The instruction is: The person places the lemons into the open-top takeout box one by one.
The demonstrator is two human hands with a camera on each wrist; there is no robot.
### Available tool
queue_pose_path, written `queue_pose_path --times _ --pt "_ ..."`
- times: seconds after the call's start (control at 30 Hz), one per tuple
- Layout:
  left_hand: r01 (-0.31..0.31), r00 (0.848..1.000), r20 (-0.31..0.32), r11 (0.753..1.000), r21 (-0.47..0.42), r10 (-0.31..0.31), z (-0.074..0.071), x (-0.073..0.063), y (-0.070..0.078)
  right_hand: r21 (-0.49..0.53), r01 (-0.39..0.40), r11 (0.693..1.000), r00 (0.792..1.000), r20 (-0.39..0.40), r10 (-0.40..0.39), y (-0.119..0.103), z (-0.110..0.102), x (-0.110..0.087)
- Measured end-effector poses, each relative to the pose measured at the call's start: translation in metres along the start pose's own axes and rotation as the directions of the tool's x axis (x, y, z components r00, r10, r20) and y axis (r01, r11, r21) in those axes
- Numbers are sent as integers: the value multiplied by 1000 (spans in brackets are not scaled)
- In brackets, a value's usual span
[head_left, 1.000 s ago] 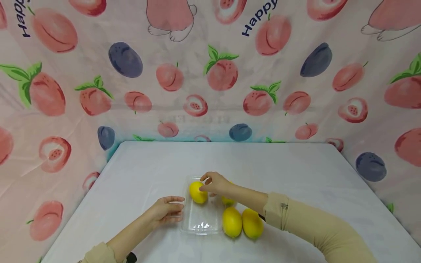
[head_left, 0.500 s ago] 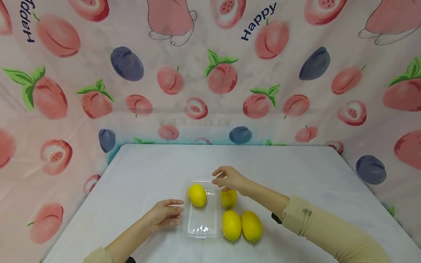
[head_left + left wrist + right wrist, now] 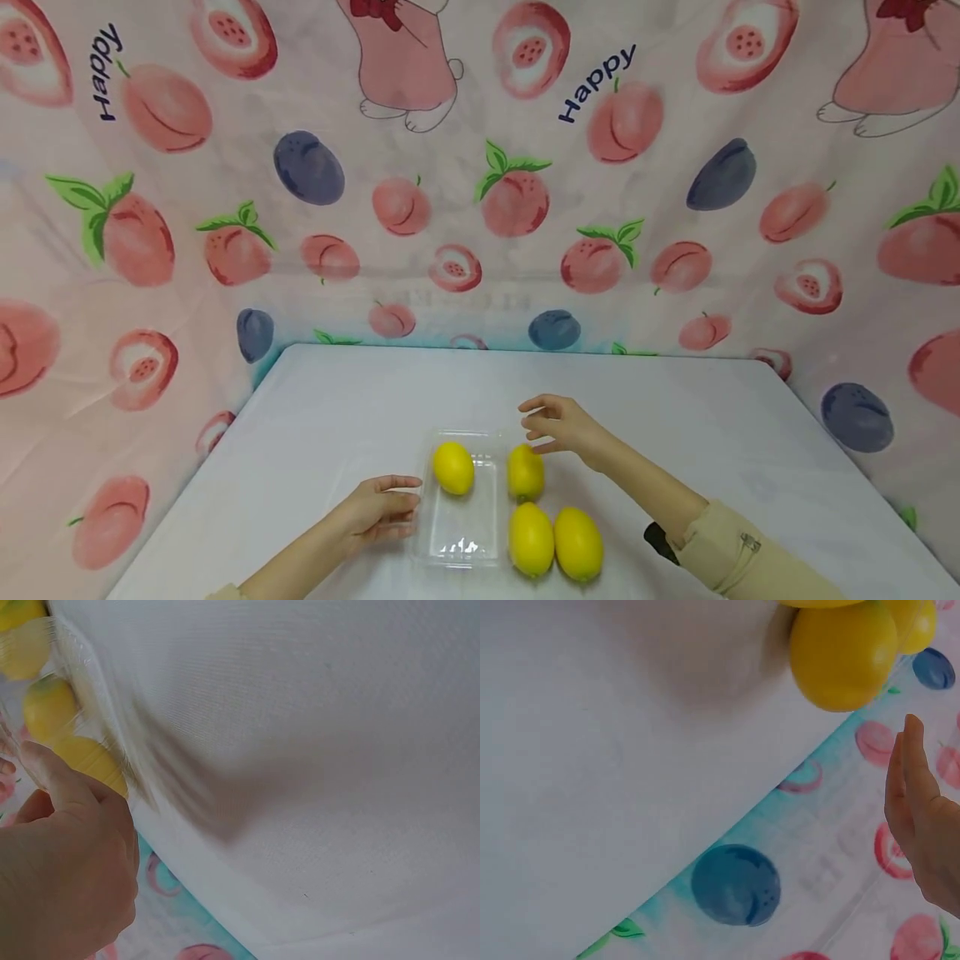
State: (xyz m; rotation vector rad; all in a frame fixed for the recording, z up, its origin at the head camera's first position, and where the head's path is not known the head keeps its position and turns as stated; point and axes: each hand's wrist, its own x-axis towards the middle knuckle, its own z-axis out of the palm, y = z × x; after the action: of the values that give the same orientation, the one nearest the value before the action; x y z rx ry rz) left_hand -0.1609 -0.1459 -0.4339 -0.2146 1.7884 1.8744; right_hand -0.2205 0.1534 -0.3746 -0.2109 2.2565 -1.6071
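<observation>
A clear plastic box (image 3: 460, 533) lies on the table with one lemon (image 3: 453, 468) in its far left part. My left hand (image 3: 382, 511) is at the box's left side, fingers loosely extended with their tips right at the rim; the left wrist view shows the thumb (image 3: 56, 772) beside the clear wall. My right hand (image 3: 566, 429) hovers with nothing in it, fingers spread and slightly bent, just over the far loose lemon (image 3: 526, 473) to the right of the box. In the right wrist view that hand's straight fingers (image 3: 915, 761) stand apart from the lemons.
Two more lemons, one (image 3: 531, 540) close to the box's right side and another (image 3: 578, 543) beside it, lie nearer the front. A white cloth covers the table (image 3: 360, 400). Behind it hangs a fruit-print curtain (image 3: 450, 217).
My right hand has left the lemon in the box and moved right, over the far loose lemon. The left hand stays at the box's side. The head view has tilted up a little.
</observation>
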Motion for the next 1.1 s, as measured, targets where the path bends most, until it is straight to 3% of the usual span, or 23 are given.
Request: queue_pose_path --times 0.57,1.1 --pt "30 1000 -2 999 21 -30 -2 2 2 19 -129 991 989 -64 130 41 -19 -17" --pt "28 999 44 1000 8 -28 0 10 5 58 -227 972 974 -6 228 50 -17 -9"
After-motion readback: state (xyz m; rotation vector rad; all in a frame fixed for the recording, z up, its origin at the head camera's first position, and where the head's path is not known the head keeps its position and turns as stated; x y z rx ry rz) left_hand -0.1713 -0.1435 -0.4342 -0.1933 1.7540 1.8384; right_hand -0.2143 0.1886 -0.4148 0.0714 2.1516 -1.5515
